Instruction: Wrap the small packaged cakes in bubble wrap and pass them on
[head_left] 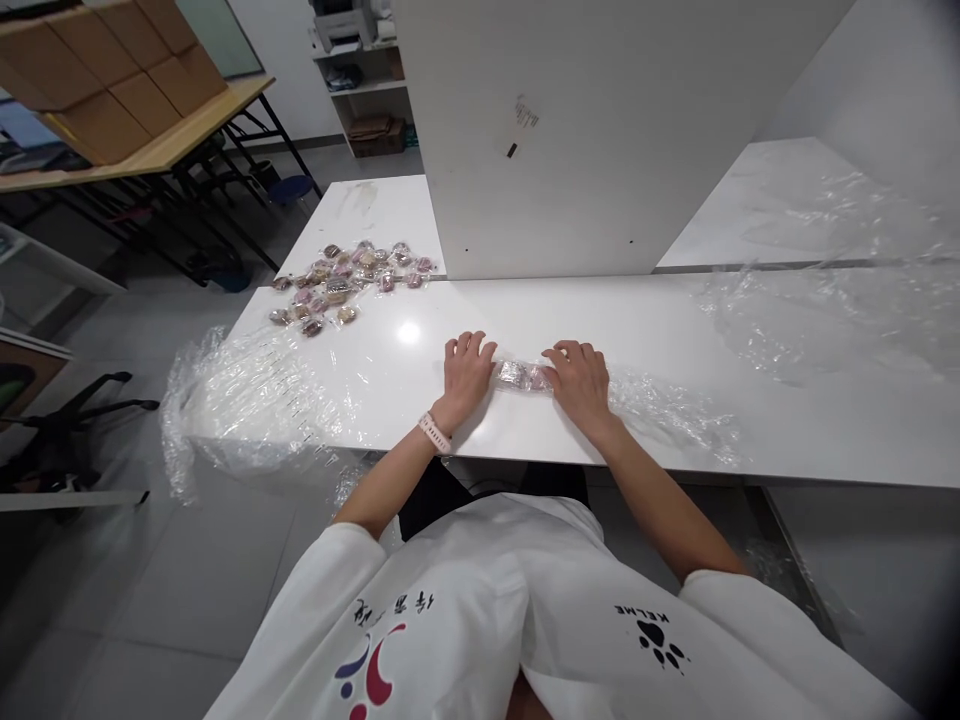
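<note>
A small clear-plastic packet [523, 376] lies on the white table near its front edge, with dark and pinkish contents showing through. My left hand [468, 372], with a pale band on the wrist, grips the packet's left end with curled fingers. At its right end, my right hand [581, 382] has thumb and fingers bent around the plastic. A loose length of clear film [667, 410] trails to the right from under my right hand. Farther left on the table is a spread of small, individually wrapped round pieces [337, 285], brown, pink and tan.
Crumpled clear plastic sheeting [255, 400] hangs over the table's left front edge. More clear film [840, 290] lies at the right. An upright white panel [570, 130] stands behind my hands. Cardboard boxes [112, 80] are stacked on a wooden desk at the far left.
</note>
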